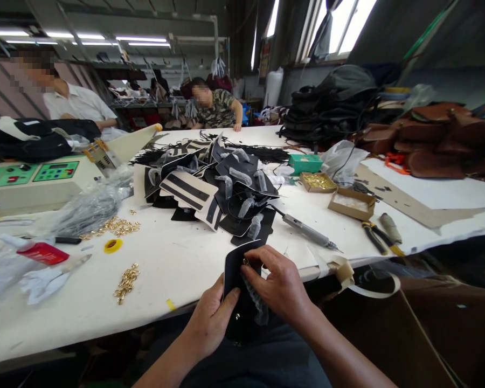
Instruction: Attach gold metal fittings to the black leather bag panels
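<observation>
Black leather fills the foreground: a person seated at the near edge of a white table [178, 264] grips a dark flap piece [236, 269] in both hands, just below the table's rim and above the lap. The left hand [210, 320] cups the piece from beneath, its thumb pressed flat on the face and the other fingers curled out of sight behind. The right hand [281, 283] comes over the top, its thumb and forefinger pinching a small gold fitting [246, 262] at the piece's upper edge, the remaining fingers bent loosely over clear wrapping. Just beyond the hands, a heap of black pieces [218, 188] with bubble-wrapped fittings lies mid-table. A grey powered driver [307, 231] lies right of the heap, with pliers [378, 237] further right. Gold rings [126, 281] lie scattered to the left, near yellow tape [113, 246] and a red tube [44, 253]. Two boxes [335, 194] of hardware stand well apart on the right. Across the table, two other people sit at work.
</observation>
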The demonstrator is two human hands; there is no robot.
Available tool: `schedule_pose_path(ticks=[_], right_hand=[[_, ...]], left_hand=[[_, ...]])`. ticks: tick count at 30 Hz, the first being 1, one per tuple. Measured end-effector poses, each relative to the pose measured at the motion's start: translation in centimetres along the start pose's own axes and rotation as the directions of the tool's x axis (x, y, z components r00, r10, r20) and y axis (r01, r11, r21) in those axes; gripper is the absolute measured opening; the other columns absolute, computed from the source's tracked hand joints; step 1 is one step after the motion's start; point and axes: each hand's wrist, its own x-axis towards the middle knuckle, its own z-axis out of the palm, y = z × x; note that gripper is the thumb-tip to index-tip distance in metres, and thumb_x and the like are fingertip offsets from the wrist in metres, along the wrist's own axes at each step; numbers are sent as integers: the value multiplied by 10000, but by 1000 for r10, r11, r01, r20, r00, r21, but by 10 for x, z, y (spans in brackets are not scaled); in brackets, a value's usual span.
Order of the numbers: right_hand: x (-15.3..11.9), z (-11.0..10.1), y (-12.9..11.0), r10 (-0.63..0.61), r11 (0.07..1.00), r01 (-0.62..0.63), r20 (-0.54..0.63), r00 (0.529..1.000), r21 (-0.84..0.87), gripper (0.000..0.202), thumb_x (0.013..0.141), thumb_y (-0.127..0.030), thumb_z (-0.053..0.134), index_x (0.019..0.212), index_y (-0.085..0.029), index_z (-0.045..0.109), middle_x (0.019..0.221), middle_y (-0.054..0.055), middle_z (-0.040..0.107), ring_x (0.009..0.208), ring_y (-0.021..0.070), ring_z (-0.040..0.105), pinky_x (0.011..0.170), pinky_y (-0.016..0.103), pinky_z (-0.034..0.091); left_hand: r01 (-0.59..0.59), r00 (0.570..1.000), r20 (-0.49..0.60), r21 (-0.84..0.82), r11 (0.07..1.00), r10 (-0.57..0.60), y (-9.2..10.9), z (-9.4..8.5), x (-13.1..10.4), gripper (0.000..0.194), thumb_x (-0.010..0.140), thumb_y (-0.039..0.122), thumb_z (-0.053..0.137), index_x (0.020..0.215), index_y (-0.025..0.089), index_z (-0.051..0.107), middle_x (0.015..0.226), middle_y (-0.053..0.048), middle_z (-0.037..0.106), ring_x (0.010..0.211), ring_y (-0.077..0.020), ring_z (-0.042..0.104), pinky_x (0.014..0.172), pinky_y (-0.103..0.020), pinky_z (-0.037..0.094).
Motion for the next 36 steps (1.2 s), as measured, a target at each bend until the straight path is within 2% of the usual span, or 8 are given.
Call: schedule_pose_path(ticks=[3,5,11,15,24,30,33,36], right_hand=[[0,-3,1,50,996,-54,58,997,67,86,889,-204,755,947,-229,696,875,12,689,784,177,646,720,292,512],[1,-6,3,42,994,-51,95,995,93,95,897,-225,768,911,-225,675,846,1,683,756,166,636,693,278,495],[3,-14,11,-116,992,108,159,981,59,141,980,-307,728,900,-223,650,832,-1,675,752,159,626,688,276,454],[0,-11,15,-152,988,146,162,975,51,118,1014,-320,692,941,-231,673,867,9,692,806,169,645,736,290,461],[-9,1,6,20,990,-25,35,999,137,131,954,-277,746,857,-227,673,791,-13,664,730,158,629,697,283,460],[-10,3,0,213,938,-207,7,977,278,154,923,-291,745,801,-214,688,732,-20,657,678,147,600,652,264,455],[-9,1,1,269,904,-270,48,962,331,160,880,-354,798,871,-212,726,716,-24,655,663,145,588,627,257,453],[-8,-4,6,275,888,-258,11,962,380,308,824,-403,855,1038,-216,735,704,-43,619,644,138,554,622,255,449]], left_hand=[[29,999,-34,-62,998,-31,2,0,2,394,997,417,661,1364,280,703,1336,-40,726,1252,-301,624,1127,-341,428],[53,997,-53,-109,993,-59,2,0,5,380,989,450,668,1311,262,737,1265,-46,757,1179,-303,657,1078,-350,468],[51,991,-102,-272,961,-81,2,3,10,348,962,467,707,1207,231,783,1171,-57,785,1156,-312,675,1046,-359,495],[40,993,-99,-239,970,-65,0,5,8,345,999,460,653,1228,229,768,1213,-58,774,1198,-306,662,1052,-354,494],[30,992,-114,-211,977,-55,3,10,7,361,997,462,655,1257,232,756,1290,-55,750,1279,-325,622,1150,-401,449],[42,989,-126,-258,965,-76,-2,13,7,393,982,470,683,1284,225,745,1319,-64,739,1315,-325,599,1163,-408,444],[55,994,-70,-318,947,-81,-3,13,8,449,1010,459,645,1370,194,687,1363,-89,715,1340,-324,588,1183,-436,431],[73,992,-65,-430,900,-112,-1,14,10,478,1014,433,646,1419,180,647,1385,-105,703,1352,-312,590,1210,-447,406]])
